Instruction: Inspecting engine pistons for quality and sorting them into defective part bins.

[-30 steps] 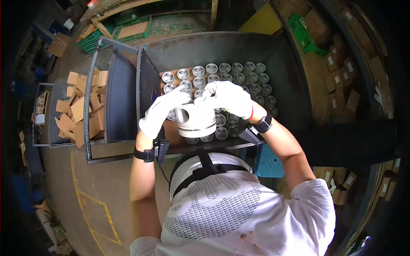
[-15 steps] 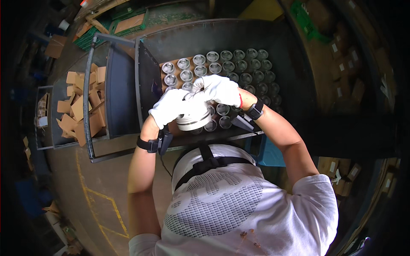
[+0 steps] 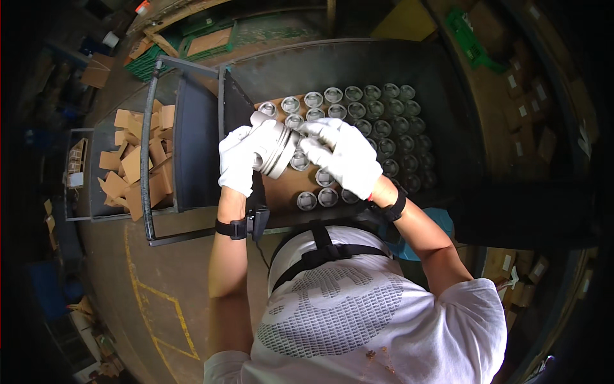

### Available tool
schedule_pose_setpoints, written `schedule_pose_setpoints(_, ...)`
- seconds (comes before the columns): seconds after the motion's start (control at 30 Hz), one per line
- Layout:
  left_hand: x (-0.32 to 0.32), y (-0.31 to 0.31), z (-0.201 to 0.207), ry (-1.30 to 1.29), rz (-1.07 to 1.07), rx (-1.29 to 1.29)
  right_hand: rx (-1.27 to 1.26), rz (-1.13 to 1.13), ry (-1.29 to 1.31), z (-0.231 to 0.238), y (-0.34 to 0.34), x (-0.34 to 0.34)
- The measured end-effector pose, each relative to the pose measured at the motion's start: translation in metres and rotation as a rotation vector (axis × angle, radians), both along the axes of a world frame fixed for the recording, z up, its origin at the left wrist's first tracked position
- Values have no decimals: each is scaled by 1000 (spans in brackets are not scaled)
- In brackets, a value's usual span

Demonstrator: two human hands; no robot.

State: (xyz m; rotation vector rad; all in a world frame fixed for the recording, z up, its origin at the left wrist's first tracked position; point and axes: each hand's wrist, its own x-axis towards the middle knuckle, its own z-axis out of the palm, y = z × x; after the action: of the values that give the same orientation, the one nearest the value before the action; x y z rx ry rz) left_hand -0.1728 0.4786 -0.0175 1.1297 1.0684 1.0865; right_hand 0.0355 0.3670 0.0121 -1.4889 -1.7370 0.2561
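Observation:
A grey metal piston (image 3: pixel 276 148) with ring grooves is tilted on its side above the dark metal bin. Wrapped round its left side is my left hand (image 3: pixel 236 163), in a white glove. My right hand (image 3: pixel 345 157), also gloved, is at the piston's right side with its fingers apart; whether the fingertips touch the piston I cannot tell. Below and beyond the hands, rows of similar pistons (image 3: pixel 332 95) stand on a brown cardboard sheet (image 3: pixel 278 189). Some of these are hidden behind my hands.
The dark bin's wall (image 3: pixel 307 54) runs along the far side. To the left, past a metal frame rail (image 3: pixel 148 147), another bin holds loose cardboard pieces (image 3: pixel 133 163). Green crates (image 3: pixel 208 43) stand at the far left; a blue object (image 3: pixel 428 225) is partly hidden by my right arm.
The piston has tipped from upright to its side. My right hand has come off its top and moved right, its fingers spreading, while my left hand keeps hold. The whole view has shifted slightly.

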Motion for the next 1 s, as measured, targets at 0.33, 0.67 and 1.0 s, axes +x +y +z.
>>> schedule_pose_setpoints(0.33, 2, -20, 18, -84, 51, -34, 139, 41, -413, 11, -10, -22)
schedule_pose_setpoints(0.67, 2, -16, 11, -122, 81, -58, 43, 191, -475, -17, -32, -47)
schedule_pose_setpoints(1.0, 17, -19, 33, -133, 66, -9, -71, 147, -466, -23, -34, -26)
